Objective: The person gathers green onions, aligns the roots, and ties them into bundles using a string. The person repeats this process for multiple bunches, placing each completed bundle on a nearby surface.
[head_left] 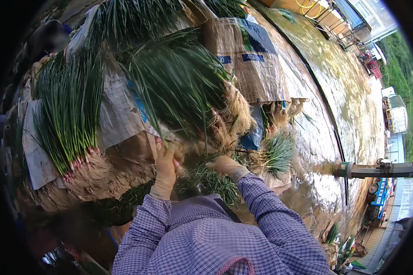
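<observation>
My left hand (166, 165), in a pale thin glove, grips a green onion (152, 115) near its pinkish bulb. Its leaves reach up and away, and pale roots show beside my fingers. To the right, my right hand (226, 165), gloved too, has its fingers curled over loose green leaves (213, 184); blur hides whether anything is pinched in them. Just beyond both hands lies a large pile of green onions (179, 75), with its root ends (239, 113) facing right. Another row of green onions (70, 113) rests on woven sacking (118, 106) at the left.
A printed woven sack (254, 75) covers part of the heap. A small bundle of green onions (278, 153) lies right of my hands. Wet concrete (361, 113) stretches rightward, crossed by a dark groove (316, 74). A pipe (375, 170) juts in, and several vehicles stand beyond.
</observation>
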The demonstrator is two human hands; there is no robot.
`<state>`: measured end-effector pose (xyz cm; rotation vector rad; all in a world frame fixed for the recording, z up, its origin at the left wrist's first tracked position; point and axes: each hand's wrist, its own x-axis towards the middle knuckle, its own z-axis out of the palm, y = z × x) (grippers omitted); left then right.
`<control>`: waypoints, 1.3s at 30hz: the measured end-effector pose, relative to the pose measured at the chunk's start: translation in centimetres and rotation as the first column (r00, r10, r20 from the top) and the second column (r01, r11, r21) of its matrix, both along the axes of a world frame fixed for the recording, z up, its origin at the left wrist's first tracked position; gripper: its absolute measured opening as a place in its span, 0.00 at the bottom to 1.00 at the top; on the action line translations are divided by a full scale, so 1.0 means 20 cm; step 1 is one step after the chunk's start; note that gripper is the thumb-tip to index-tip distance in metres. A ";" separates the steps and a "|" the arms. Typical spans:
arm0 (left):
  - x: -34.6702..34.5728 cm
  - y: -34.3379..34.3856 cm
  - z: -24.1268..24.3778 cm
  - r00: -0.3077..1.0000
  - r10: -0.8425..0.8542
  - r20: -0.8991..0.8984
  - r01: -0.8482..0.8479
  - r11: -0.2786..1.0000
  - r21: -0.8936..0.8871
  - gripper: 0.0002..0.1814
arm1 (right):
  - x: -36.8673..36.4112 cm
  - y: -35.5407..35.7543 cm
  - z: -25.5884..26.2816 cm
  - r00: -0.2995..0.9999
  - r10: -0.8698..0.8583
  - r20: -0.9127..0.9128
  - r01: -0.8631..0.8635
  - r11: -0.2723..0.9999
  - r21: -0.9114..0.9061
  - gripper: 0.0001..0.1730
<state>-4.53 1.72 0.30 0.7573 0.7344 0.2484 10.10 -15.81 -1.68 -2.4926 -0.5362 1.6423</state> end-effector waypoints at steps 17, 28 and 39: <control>-0.14 -0.07 -0.01 0.928 0.324 -0.186 -0.346 0.932 -0.104 0.15 | -0.07 0.13 -0.01 0.719 -0.451 -0.529 0.692 0.527 0.493 0.17; -0.07 -0.04 0.08 0.976 0.010 -0.219 -0.028 0.996 -0.079 0.06 | -0.11 0.26 0.08 0.933 -0.257 -0.253 0.360 0.712 0.603 0.28; -0.19 0.06 -0.05 0.942 -0.071 -0.328 0.084 0.996 0.025 0.03 | -0.43 0.58 0.16 0.911 0.000 0.413 -0.138 0.942 0.305 0.20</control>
